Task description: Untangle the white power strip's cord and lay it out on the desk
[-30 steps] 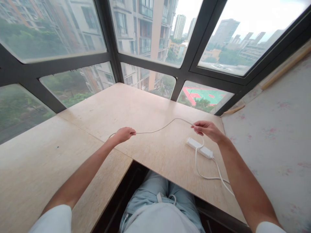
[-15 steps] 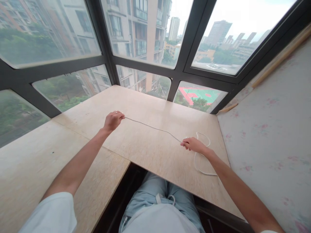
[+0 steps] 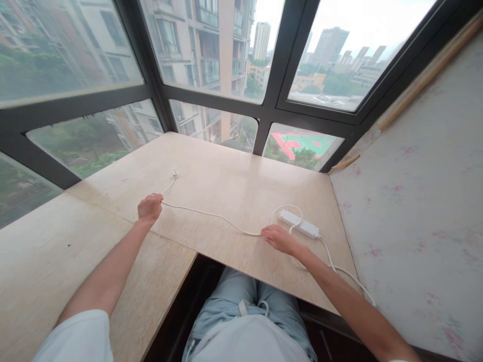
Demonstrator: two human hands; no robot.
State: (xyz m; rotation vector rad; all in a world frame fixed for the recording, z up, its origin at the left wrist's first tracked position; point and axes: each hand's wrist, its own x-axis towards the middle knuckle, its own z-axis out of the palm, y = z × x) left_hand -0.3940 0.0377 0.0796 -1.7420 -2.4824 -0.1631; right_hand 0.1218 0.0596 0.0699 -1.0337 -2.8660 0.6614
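A white power cord (image 3: pixel 211 215) lies stretched across the pale wooden desk (image 3: pixel 226 176). My left hand (image 3: pixel 150 207) is closed around the cord near its plug end; the white plug (image 3: pixel 174 174) rests on the desk just beyond it. My right hand (image 3: pixel 278 238) is closed on the cord lower down, pressing it to the desk. Right behind that hand lies the white power strip (image 3: pixel 299 223), with a loop of cord around it. More cord trails off the desk's right front edge.
Dark-framed windows (image 3: pixel 264 105) wrap the desk's far sides. A wall with floral paper (image 3: pixel 415 191) rises on the right. A second wooden panel (image 3: pixel 75 261) extends to the left. My lap in light blue trousers (image 3: pixel 245 301) sits below the desk's front edge.
Both hands came down toward the desk and the cord now lies along it. My left hand moved left and nearer; the plug end now shows. The power strip is uncovered again.
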